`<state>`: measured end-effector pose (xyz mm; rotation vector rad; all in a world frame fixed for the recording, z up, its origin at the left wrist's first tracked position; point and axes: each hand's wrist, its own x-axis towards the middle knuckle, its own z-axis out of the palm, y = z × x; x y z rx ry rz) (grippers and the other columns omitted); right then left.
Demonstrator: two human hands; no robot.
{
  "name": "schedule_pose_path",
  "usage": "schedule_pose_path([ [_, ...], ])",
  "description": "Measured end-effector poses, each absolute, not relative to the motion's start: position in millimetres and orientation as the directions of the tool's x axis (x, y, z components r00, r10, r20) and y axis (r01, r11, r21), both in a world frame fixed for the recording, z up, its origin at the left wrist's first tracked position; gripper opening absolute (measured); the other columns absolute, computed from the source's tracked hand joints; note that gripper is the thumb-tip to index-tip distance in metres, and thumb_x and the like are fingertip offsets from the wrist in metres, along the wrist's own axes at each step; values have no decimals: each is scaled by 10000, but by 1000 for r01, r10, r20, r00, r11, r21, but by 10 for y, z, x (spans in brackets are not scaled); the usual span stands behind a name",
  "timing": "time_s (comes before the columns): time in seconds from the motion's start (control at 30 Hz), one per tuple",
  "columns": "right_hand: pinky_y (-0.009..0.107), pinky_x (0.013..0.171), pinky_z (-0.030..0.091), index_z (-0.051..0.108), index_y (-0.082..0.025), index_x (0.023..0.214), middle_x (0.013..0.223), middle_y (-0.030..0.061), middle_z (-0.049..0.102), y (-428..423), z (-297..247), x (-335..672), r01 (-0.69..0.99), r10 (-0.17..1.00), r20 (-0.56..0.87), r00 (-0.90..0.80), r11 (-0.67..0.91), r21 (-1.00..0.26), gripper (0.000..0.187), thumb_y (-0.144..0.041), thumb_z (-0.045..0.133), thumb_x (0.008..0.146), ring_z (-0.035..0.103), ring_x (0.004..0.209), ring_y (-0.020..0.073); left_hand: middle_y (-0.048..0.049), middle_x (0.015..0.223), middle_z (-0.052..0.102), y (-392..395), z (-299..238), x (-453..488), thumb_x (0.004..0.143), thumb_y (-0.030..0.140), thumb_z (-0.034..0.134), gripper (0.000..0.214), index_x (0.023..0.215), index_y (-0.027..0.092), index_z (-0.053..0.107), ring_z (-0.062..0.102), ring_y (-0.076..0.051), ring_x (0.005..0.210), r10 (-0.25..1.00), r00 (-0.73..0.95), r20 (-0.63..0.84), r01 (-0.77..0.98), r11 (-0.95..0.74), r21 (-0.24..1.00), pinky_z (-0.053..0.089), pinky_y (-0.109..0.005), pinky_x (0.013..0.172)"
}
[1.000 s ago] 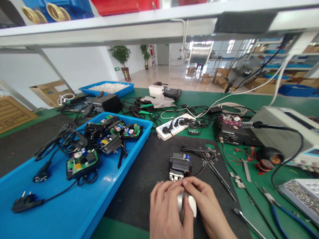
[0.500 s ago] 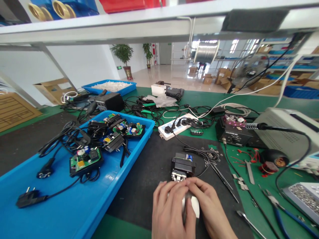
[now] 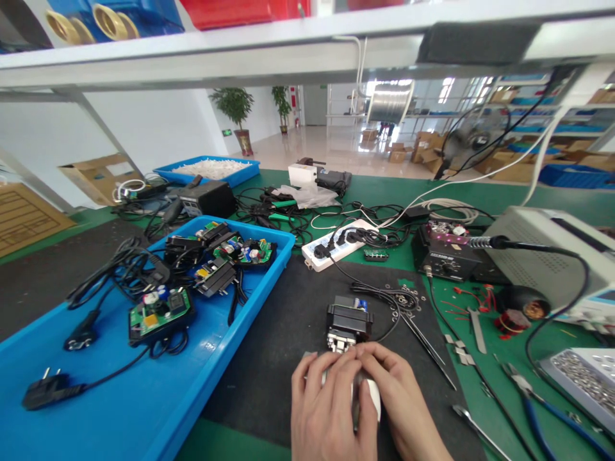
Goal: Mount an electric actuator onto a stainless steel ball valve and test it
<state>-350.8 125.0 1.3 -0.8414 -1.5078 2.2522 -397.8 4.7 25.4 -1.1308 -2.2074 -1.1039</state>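
Observation:
My left hand (image 3: 324, 400) and my right hand (image 3: 401, 394) are close together at the front of the black mat (image 3: 264, 358). Both are closed around a small white and grey piece (image 3: 373, 398), mostly hidden under the fingers, so its kind cannot be made out. Just beyond the fingertips sits an open electronic unit (image 3: 350, 320) with a black transformer, a blue component and a metal connector facing me. A black cable (image 3: 384, 333) runs from its right side.
At left, a blue tray (image 3: 250, 333) holds several circuit-board units with plugs. A power strip (image 3: 312, 259) lies behind the mat. On the right are tweezers (image 3: 430, 349), pliers (image 3: 528, 397), a soldering iron (image 3: 500, 242) and a parts box (image 3: 552, 368). A shelf (image 3: 269, 48) crosses overhead.
The view has turned slightly to the right, so the surroundings sit a little further left. Both hands keep nearly the same grip on the white and grey piece.

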Motion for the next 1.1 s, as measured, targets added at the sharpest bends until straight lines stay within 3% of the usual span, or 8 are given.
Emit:
schedule_pose_path([
  [0.13,315,813,505,800,-194,823,870,58,766,1239,54,-3506,66,572,-319,-756,-417,-906,369,-545,869,731,670,853,244,43,1208,802,28,265,-3997,997,163,584,225,1158,253,713,691,-217,1074,539,-537,650,844,329,425,341,-426,1113],
  [0.3,311,816,489,795,-190,801,886,67,770,1247,71,-3528,94,583,-326,-744,-392,-915,375,-552,856,731,654,881,249,-51,1232,788,-43,257,-4037,996,163,575,265,1234,168,691,663,-242,1137,529,-509,679,859,369,355,385,-407,1092],
  [0.43,299,755,486,781,-192,789,825,44,740,1258,62,-3528,82,593,-327,-736,-402,-912,365,-539,860,709,634,807,228,6,1217,798,-62,301,-4069,1003,152,545,294,1250,215,692,679,-210,1087,607,-443,660,896,293,332,378,-396,1080],
  [0.57,305,805,495,783,-195,784,866,52,757,1251,74,-3519,80,614,-306,-728,-367,-927,346,-535,836,753,653,862,243,-40,1231,791,-68,338,-4089,1011,206,561,280,1258,186,690,680,-230,1101,578,-466,670,883,347,315,412,-410,1045],
  [0.87,304,781,491,774,-199,796,840,44,748,1253,43,-3503,74,599,-287,-748,-354,-932,342,-538,821,776,642,828,233,28,1265,787,-91,323,-4087,1009,242,609,248,1233,245,714,679,-216,1119,624,-449,640,893,304,331,374,-402,1092],
  [1.0,307,780,492,767,-197,790,851,53,753,1266,51,-3524,100,628,-260,-734,-278,-955,386,-579,814,783,655,849,242,1,1302,767,-101,273,-4079,1011,280,609,231,1209,236,721,664,-213,1164,610,-461,645,887,311,341,377,-393,1108],
  [1.1,297,765,509,765,-203,837,866,56,752,1313,151,-3458,101,691,-153,-707,-116,-988,414,-616,771,838,670,839,233,-53,1291,764,-106,199,-4106,995,448,631,344,1221,207,724,660,-253,1158,608,-430,668,901,334,277,372,-437,1113],
])
